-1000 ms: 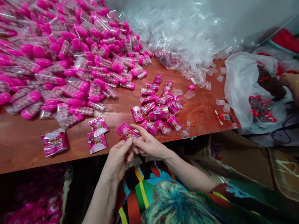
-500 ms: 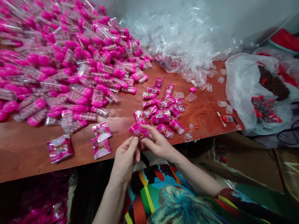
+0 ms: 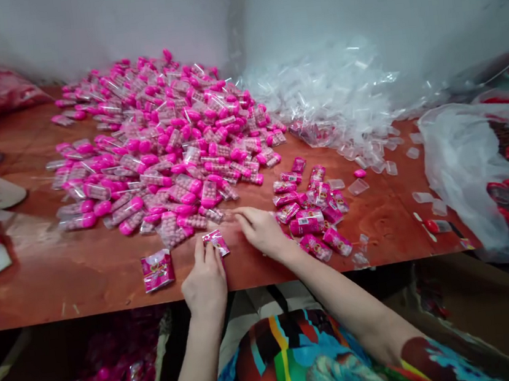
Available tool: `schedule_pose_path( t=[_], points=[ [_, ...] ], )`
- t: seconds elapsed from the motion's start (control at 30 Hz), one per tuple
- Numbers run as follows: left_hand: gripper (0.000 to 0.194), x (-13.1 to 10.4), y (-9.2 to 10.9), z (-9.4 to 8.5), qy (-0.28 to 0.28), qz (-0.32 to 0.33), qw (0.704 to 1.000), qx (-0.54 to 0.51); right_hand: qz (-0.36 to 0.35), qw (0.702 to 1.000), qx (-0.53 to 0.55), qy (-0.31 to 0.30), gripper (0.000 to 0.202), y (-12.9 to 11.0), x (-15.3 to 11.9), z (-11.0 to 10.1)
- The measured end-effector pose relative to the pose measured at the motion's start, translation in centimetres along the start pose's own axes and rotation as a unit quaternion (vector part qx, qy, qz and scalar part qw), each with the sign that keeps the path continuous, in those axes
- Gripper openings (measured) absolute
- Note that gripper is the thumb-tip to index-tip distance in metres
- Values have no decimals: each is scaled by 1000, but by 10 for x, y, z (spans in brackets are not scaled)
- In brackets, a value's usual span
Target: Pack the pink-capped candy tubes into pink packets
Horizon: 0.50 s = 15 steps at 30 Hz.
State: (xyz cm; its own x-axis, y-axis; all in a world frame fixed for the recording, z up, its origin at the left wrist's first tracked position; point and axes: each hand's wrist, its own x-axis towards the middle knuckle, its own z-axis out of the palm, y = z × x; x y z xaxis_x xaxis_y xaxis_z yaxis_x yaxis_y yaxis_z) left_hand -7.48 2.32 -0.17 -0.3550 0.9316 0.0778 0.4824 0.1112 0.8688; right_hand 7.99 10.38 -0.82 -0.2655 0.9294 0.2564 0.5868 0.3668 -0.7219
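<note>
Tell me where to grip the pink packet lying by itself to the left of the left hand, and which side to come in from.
Pinch the near edge of the pink packet, coming from the person's side. It lies flat, and that edge faces bare table, while the heaped tubes lie beyond its far edge.

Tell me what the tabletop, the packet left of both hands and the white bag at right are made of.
Tabletop: wood or wood-look board, glossy reddish-brown, with mottled grain and reflections.
Packet: thin foil or plastic film, shiny and printed, with creases catching light.
White bag: thin, soft plastic, semi-see-through, judging by its loose folds.
</note>
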Motion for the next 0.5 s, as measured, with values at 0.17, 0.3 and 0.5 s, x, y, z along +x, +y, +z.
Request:
schedule_pose_path(
  t=[0.17,0.3,0.5],
  points=[
    [18,4,-2,7,-16,-1,999,47,2,971,-215,-99,29,-17,58,50],
    [20,5,-3,7,-16,21,994,102,-8,951,-286,-117,25,-17,55,52],
    [33,9,-3,13,16,108,951,289,101,989,-92,-56,21,10,25,16]
  ],
)
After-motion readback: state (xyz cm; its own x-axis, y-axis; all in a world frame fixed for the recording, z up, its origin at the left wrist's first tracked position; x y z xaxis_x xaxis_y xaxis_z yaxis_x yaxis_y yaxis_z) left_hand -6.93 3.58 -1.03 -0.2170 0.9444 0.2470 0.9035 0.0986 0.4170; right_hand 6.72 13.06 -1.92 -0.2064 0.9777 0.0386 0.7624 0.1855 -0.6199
